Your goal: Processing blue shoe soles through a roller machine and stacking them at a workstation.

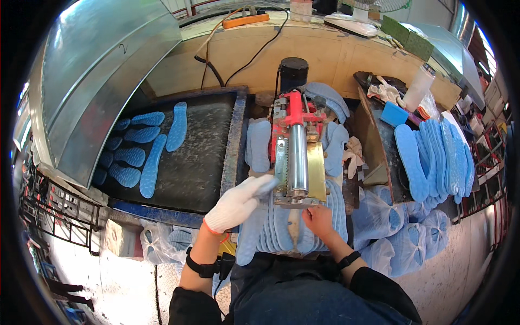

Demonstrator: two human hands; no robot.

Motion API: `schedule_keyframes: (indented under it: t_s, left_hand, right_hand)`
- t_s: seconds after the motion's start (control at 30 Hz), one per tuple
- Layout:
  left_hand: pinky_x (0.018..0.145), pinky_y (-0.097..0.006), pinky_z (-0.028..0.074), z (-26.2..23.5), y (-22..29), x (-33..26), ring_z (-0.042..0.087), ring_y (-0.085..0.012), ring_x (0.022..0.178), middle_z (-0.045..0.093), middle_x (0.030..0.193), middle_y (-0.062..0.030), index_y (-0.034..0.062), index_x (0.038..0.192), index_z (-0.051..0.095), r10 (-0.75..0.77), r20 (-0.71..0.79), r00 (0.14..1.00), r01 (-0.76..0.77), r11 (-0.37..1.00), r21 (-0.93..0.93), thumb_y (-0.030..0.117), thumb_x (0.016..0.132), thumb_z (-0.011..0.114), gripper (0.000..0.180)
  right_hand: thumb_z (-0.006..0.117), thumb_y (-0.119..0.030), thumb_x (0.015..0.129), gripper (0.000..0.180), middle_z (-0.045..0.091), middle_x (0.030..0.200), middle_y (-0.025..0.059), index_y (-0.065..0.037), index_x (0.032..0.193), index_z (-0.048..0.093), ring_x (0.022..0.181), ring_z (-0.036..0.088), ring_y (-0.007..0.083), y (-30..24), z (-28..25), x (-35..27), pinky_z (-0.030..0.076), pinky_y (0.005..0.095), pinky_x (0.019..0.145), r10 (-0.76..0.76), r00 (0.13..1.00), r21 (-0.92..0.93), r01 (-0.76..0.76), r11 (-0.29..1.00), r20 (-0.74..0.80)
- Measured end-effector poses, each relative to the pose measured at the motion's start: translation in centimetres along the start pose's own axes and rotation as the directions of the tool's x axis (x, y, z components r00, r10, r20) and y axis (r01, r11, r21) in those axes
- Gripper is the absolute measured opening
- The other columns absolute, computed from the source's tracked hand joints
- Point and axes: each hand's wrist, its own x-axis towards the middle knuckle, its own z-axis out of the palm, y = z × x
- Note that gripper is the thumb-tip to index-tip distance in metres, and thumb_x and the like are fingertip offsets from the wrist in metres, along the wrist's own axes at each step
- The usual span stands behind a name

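A red roller machine point(294, 108) with a shiny metal roller point(298, 157) stands before me. My left hand point(234, 202), in a white glove, is at the roller's left side. Its fingers are closed on a blurred blue piece that looks like the end of a shoe sole point(265, 187). My bare right hand point(319, 221) is by the roller's near end plate point(297, 205), fingers curled; what they hold, if anything, is hidden. Below both hands stands a row of blue soles point(273, 230), with one loose sole point(249, 238) at its left end.
Several blue soles point(153, 167) lie on a black conveyor belt point(197, 162) at left, beside a metal hood point(103, 70). More soles point(433, 157) stand on the right-hand table point(387, 162). Clear bags of soles point(403, 246) sit below it. Cables point(216, 70) hang behind.
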Motion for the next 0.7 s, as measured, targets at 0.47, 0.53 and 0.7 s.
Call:
schedule_keyframes:
  t_s: [0.47,0.53,0.7]
  left_hand:
    - [0.108,-0.034,0.033,2.5,4.5,-3.4,0.046,-0.0221,0.126,0.048,0.135,-0.0127,-0.0008,0.147,0.025,-0.428,-0.245,0.87,-0.015,0.474,-0.88,-0.004,0.071,0.049,0.08]
    - [0.106,-0.033,0.036,2.8,5.2,-3.6,0.049,-0.0201,0.121,0.048,0.133,-0.0126,-0.0003,0.148,0.023,-0.384,-0.269,0.883,-0.016,0.548,-0.836,-0.004,0.071,0.049,0.081]
    - [0.088,-0.037,0.049,2.1,5.6,-5.5,0.058,-0.0234,0.101,0.053,0.119,-0.0175,0.0024,0.15,0.015,-0.325,-0.406,0.854,-0.207,0.503,-0.839,-0.005,0.077,0.049,0.081]
  right_hand:
    - [0.059,-0.023,0.095,0.047,0.062,0.118,0.0131,-0.003,0.135,0.046,0.107,0.059,0.0204,-11.3,-7.1,3.1,0.046,0.0344,0.092,-0.296,0.812,0.746,-0.236,0.622,0.504]
    - [0.058,-0.021,0.095,0.048,0.061,0.119,0.0121,-0.003,0.137,0.044,0.109,0.058,0.0198,-11.5,-8.1,3.1,0.045,0.0337,0.093,-0.193,0.794,0.721,-0.384,0.576,0.577]
    - [0.056,-0.009,0.094,0.043,0.058,0.123,0.0098,-0.003,0.136,0.046,0.114,0.054,0.0177,-9.2,-12.2,2.6,0.042,0.0313,0.096,-0.017,0.971,0.744,-0.17,0.646,0.237]
